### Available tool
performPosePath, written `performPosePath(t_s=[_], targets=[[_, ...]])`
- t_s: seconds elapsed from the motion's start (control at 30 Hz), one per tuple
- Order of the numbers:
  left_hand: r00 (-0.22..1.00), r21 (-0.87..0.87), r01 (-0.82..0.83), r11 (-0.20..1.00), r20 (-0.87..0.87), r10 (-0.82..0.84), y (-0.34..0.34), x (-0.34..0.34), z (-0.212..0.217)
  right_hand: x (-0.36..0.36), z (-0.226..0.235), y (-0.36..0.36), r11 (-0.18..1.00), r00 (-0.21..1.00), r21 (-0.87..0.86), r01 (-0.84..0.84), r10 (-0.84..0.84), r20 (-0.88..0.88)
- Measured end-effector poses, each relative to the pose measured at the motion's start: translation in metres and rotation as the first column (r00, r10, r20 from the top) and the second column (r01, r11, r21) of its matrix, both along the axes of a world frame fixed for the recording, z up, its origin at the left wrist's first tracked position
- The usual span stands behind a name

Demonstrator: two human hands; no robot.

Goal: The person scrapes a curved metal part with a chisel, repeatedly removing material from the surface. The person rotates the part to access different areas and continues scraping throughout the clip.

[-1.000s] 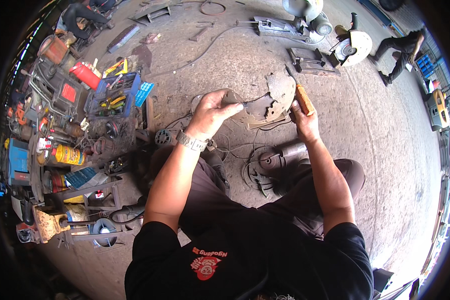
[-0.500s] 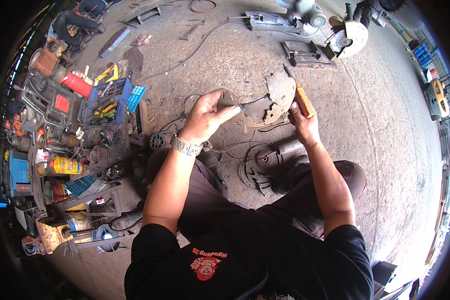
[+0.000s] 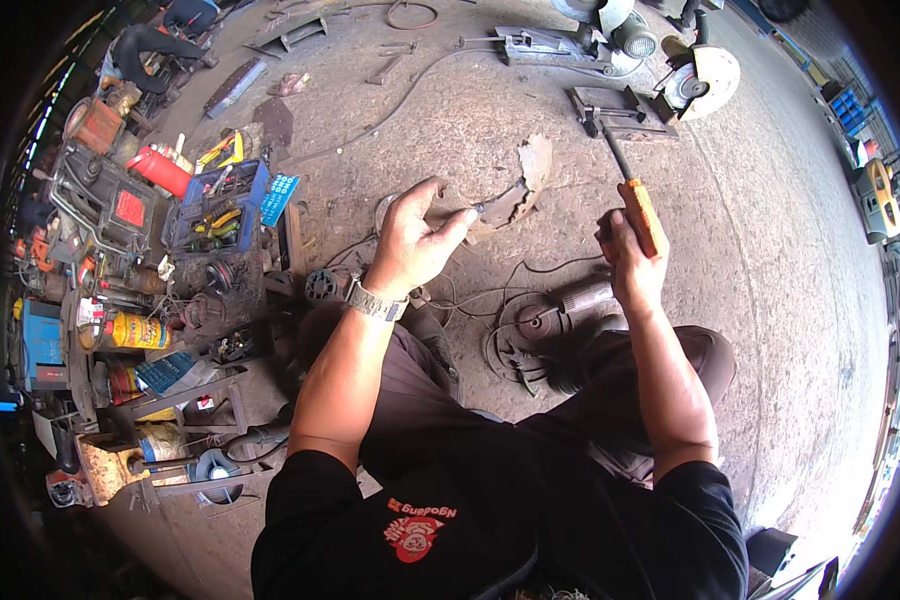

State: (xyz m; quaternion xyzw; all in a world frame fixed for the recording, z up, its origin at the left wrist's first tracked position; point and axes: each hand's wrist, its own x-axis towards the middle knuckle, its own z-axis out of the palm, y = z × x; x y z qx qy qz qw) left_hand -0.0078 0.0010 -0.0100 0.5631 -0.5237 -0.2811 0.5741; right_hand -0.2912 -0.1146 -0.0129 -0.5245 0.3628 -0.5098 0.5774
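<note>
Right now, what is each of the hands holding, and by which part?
The left hand pinches a curved rusty metal piece by its near end. The right hand grips a tool by its orange handle.

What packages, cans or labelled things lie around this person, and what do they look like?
Yellow can: lying on its side at the far left, cylinder with a printed label.
Blue flat packet: propped at the right end of the blue plastic crate, white print.
Red square label: on a dark machine at upper left.
Red cylinder: lying above the crate.
Blue printed sheet: lower left, below the can.
</note>
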Motion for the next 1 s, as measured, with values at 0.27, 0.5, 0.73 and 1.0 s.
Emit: performPosePath(t_s=[0.27,0.5,0.73,1.0], targets=[[0.978,-0.092,-0.116,0.989,0.165,0.130,0.002,0.003,0.018,-0.007,0.019,0.029,0.906,0.924,-0.294,-0.305,0.207,-0.322],[0.994,-0.157,-0.102,0.982,0.019,0.106,-0.003,0.001,0.011,0.002,0.007,0.033,0.886,0.872,-0.154,-0.437,0.375,-0.315],[0.988,-0.158,-0.094,0.983,-0.135,0.073,-0.003,-0.010,0.019,0.013,-0.004,0.038,0.844,0.868,0.203,-0.497,0.483,0.118],[0.983,-0.137,-0.093,0.986,-0.170,0.069,-0.001,-0.009,0.016,0.021,-0.007,0.043,0.780,0.812,0.243,-0.576,0.512,0.280]])
